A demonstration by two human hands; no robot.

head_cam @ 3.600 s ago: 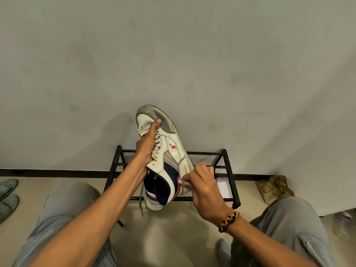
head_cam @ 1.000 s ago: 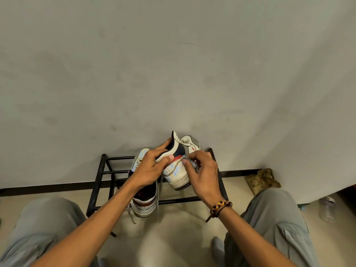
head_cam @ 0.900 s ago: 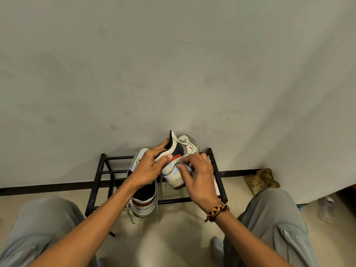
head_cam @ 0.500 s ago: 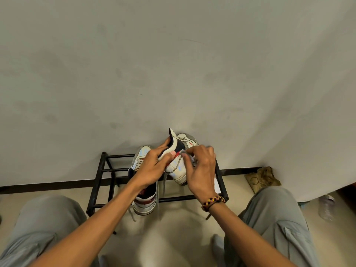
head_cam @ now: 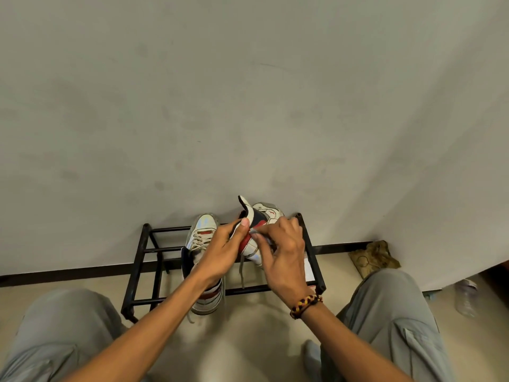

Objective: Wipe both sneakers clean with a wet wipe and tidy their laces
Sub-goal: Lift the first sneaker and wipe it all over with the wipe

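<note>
Two white, navy and red sneakers are at the black metal shoe rack (head_cam: 143, 245). The left sneaker (head_cam: 202, 232) lies on the rack, its heel hanging over the front bar and its laces dangling. The right sneaker (head_cam: 260, 216) is lifted above the rack with its heel toward me. My left hand (head_cam: 220, 253) grips it at the heel collar, thumb on the rim. My right hand (head_cam: 283, 257) pinches a small grey wet wipe (head_cam: 254, 231) against the heel's red and white panel. A loose lace (head_cam: 241, 267) hangs below that shoe.
The rack stands against a grey wall. A crumpled brown bag (head_cam: 374, 257) lies on the floor at the right, and a clear plastic bottle (head_cam: 466, 297) farther right. My knees in grey trousers flank the rack. A white packet (head_cam: 309, 268) lies on the rack's right side.
The first sneaker was set down on the rack and the second one picked up. Over the last second my right hand moved the wipe up along the heel while my left hand kept its grip.
</note>
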